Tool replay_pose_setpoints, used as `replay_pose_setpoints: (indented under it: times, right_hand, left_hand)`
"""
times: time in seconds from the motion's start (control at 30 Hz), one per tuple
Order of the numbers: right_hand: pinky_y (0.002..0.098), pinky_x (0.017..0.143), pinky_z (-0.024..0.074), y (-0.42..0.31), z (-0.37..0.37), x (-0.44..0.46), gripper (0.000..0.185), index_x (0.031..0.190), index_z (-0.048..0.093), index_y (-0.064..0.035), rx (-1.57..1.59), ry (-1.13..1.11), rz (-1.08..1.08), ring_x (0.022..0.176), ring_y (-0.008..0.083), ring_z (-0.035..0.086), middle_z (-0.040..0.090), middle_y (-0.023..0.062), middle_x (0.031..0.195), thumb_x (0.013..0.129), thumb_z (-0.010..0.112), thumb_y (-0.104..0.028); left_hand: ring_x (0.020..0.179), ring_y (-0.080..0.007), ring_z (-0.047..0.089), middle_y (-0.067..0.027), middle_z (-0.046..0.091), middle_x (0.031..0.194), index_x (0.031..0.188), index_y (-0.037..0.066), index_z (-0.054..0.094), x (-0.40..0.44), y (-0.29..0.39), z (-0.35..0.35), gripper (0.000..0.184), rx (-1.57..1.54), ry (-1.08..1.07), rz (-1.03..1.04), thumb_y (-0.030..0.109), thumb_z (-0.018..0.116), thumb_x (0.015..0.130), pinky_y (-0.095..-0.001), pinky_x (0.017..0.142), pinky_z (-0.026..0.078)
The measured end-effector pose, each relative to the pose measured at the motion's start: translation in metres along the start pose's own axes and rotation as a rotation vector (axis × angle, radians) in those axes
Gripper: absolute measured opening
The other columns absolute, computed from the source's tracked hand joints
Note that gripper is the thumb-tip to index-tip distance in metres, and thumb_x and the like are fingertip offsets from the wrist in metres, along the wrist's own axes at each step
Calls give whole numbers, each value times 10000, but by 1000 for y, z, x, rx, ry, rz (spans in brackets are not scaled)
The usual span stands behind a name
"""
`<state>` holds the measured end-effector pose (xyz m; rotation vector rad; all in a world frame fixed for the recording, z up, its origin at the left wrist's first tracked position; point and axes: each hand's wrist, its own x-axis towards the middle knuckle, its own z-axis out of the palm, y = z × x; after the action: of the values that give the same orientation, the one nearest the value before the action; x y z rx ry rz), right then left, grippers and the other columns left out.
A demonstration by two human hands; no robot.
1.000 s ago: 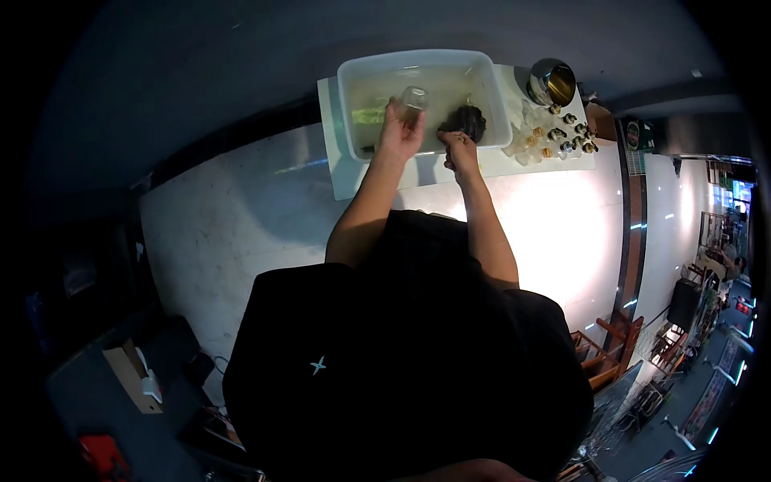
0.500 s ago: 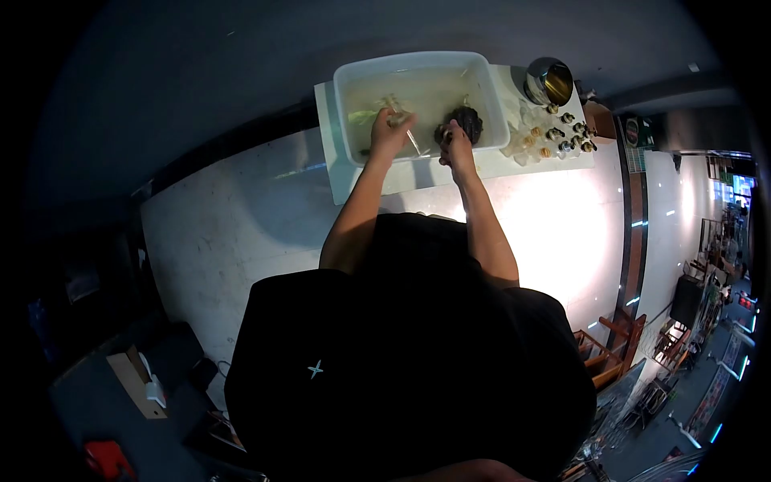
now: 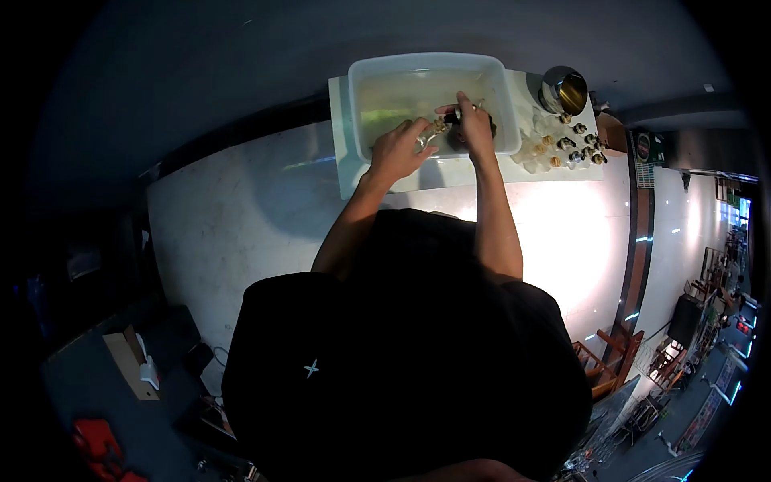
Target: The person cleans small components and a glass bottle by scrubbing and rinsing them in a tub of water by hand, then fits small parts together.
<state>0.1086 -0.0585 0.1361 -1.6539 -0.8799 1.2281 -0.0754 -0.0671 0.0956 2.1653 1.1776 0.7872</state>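
A white plastic tub (image 3: pixel 354 108) of cloudy water stands on the pale table. Over its near side, my left hand (image 3: pixel 397 151) is closed around a small clear glass piece (image 3: pixel 424 141) with a yellowish end pointing toward the other hand. My right hand (image 3: pixel 477 128) has its fingers around a dark object (image 3: pixel 451 117) with a pale ring beside it; its kind cannot be made out. Beneath that hand a dark round thing (image 3: pixel 458 141) shows partly in the water. Something yellow-green (image 3: pixel 384 116) lies blurred under the surface at the left.
Right of the tub, several small clear glass pieces with gold and dark tops (image 3: pixel 566 145) cluster on the table (image 3: pixel 341 173). A shiny metal pot (image 3: pixel 564 92) stands behind them. A cardboard box (image 3: pixel 612 132) sits past the table's right end. Wooden chairs (image 3: pixel 614 361) are at the lower right.
Both hands have come closer together over the tub. My left hand has turned the glass piece toward the right hand, which has risen slightly. The view has shifted a little.
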Motion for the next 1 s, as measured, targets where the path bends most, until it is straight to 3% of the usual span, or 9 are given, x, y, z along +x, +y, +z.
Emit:
replay_pose_setpoints:
  times: [0.2,0.37,0.47,0.67,0.8,0.87,0.93,1.0]
  right_hand:
    - [299,661,475,1,10,7,546,993,755,1,-57,-169,71,768,152,597,726,99,892,1019,408,-420]
    - [311,714,505,33,25,20,531,1057,745,-23,3,-236,74,787,170,618,719,94,909,1023,383,-409]
    - [322,755,509,31,28,23,509,1089,735,-39,54,-352,125,834,165,616,708,84,972,1036,368,-387]
    - [317,799,508,36,32,18,543,1125,722,-34,104,-434,158,884,184,627,705,102,1037,1053,343,-417]
    - [329,855,517,43,35,17,571,1291,616,-28,123,-406,104,935,222,646,693,141,1099,1060,319,-457]
    - [346,896,517,43,43,12,574,1373,522,-32,460,-428,42,952,234,653,683,164,1128,1061,314,-466]
    - [395,963,508,47,50,7,575,1451,390,-46,683,-412,-21,1009,263,650,633,194,1236,1051,331,-455]
    - [399,956,508,53,56,4,549,1437,395,-50,730,-277,-134,1036,269,639,600,196,1288,1040,364,-429]
  left_hand:
    - [901,-311,689,-92,697,1055,1175,117,568,-2,-4,-5,450,53,-28,-44,214,777,789,-425,742,541]
    - [955,-336,683,-90,699,1084,1182,128,565,-3,2,-11,419,105,-89,-103,175,733,801,-439,749,541]
    - [884,-360,687,-113,701,1008,1135,123,580,-6,-5,0,385,37,-10,-68,156,734,783,-484,718,540]
    - [887,-357,688,-135,708,919,1188,117,580,-2,-5,3,436,65,-178,-204,200,736,789,-459,744,536]
    - [771,-296,696,-115,692,840,1105,58,575,-3,-29,35,384,-243,-74,-203,147,736,768,-427,683,527]
    - [703,-272,676,-109,669,775,1027,51,565,6,-40,51,349,-477,-3,-241,134,735,734,-399,644,519]
    - [645,-201,638,-72,638,750,1003,48,554,14,-26,31,338,-715,-113,-418,100,741,727,-343,593,493]
    - [598,-151,609,-43,614,732,990,44,546,18,-15,15,337,-891,-171,-510,70,747,722,-303,545,466]
